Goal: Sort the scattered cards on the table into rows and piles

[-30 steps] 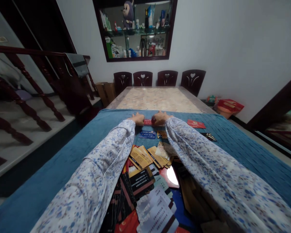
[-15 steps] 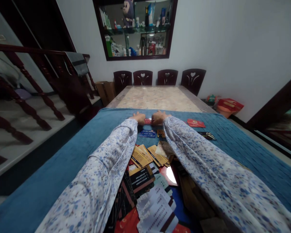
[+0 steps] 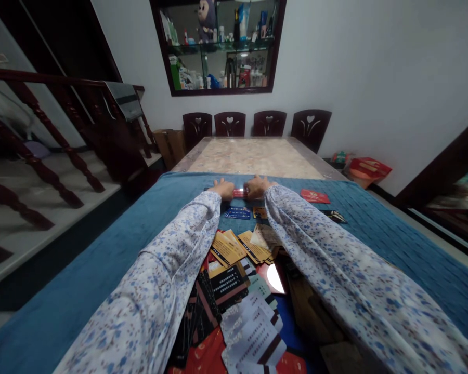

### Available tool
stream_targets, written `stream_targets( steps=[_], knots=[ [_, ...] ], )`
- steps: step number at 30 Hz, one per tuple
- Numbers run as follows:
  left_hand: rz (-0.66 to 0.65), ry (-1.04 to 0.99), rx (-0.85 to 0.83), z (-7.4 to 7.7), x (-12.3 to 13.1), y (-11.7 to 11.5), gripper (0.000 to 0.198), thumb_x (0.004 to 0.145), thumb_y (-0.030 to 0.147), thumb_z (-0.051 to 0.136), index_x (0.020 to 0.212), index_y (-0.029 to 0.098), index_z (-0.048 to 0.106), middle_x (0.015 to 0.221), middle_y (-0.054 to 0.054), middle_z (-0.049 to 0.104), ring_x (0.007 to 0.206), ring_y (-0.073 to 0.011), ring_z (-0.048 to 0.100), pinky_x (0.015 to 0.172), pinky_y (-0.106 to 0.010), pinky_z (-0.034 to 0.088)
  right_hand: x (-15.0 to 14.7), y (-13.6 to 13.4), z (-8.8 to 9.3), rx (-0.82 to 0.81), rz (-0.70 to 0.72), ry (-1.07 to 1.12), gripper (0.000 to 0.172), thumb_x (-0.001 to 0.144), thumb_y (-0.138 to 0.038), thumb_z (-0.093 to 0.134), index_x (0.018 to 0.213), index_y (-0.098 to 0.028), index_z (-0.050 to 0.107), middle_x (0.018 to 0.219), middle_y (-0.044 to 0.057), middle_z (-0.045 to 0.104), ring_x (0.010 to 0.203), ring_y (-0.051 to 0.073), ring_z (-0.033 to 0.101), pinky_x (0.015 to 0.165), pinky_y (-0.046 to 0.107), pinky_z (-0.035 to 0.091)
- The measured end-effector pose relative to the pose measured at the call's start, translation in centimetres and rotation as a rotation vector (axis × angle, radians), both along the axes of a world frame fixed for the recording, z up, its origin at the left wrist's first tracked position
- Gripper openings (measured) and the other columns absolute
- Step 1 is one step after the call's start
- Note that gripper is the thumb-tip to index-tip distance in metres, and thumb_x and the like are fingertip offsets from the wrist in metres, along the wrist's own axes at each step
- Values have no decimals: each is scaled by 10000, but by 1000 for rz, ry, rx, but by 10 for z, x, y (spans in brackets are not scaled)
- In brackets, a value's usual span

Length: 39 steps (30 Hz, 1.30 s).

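Note:
At the far part of the blue cloth, my left hand [image 3: 224, 190] and my right hand [image 3: 256, 187] are side by side, with a shiny red card [image 3: 240, 194] lying between them. The fingers of both hands are bent and closed at the card's two ends; the fingertips are partly hidden. Just nearer than the hands lie a blue card [image 3: 237, 213] and a black-and-yellow card [image 3: 259, 213], the latter partly covered by my right sleeve. Off to the right are another red card [image 3: 314, 196] and a black card [image 3: 335, 216].
Between my forearms is a heap of loose cards: yellow cards [image 3: 228, 248], black cards [image 3: 228, 285], silver-white cards [image 3: 253, 332] and red ones [image 3: 206, 356]. The blue cloth [image 3: 113, 254] covers the near part of the marble-patterned table [image 3: 253, 156]. Several dark chairs [image 3: 230, 124] stand beyond.
Both hands stay on the red card at nearly the same place. Only a very slight shift of hands and view shows.

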<state>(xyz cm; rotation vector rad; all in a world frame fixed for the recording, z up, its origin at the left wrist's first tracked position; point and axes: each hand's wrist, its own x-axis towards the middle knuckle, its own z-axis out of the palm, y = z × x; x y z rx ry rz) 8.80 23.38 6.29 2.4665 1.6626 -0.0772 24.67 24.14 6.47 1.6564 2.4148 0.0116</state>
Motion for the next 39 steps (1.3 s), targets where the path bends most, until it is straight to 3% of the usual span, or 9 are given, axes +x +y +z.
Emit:
stream_targets(
  steps=[8, 15, 20, 26, 39],
  knots=[
    [-42, 112, 159, 0, -1, -11, 236, 818, 132, 697, 1049, 136, 748, 1293, -208, 681, 1383, -402, 473, 1182, -590, 337, 10, -2, 0, 49, 17, 22, 614, 791, -409, 729, 1385, -267, 667, 1439, 160, 623, 1396, 412, 441, 1081, 582, 402],
    [-69, 170, 208, 2, -4, -21, 321, 846, 106, 609, 1152, 108, 706, 1340, -217, 644, 1378, -399, 460, 1155, -578, 351, 20, -7, 4, 89, 89, 78, 599, 848, -454, 697, 1416, -270, 648, 1413, 156, 644, 1357, 416, 453, 1056, 597, 392],
    [-80, 97, 255, 2, -7, -31, 324, 858, 109, 597, 1172, 97, 678, 1328, -229, 640, 1362, -409, 455, 1126, -613, 354, 23, -22, 8, 184, 141, 123, 471, 892, -388, 666, 1332, -220, 698, 1372, 174, 656, 1325, 392, 460, 1010, 532, 396],
    [-132, 124, 296, 2, -10, -51, 272, 898, 130, 543, 1136, 109, 673, 1277, -219, 647, 1290, -385, 466, 1080, -604, 381, 20, -48, 11, 247, 183, 136, 244, 920, -251, 600, 1075, -190, 779, 1215, 161, 718, 1237, 357, 490, 944, 472, 353],
    [-158, 129, 312, 3, -23, -90, 310, 912, 166, 553, 1204, 145, 656, 1264, -193, 635, 1283, -377, 466, 1026, -563, 395, 11, -99, 12, 286, 277, 208, 229, 944, -216, 556, 1026, -177, 767, 1133, 157, 743, 1161, 312, 486, 869, 413, 303]
  ],
)
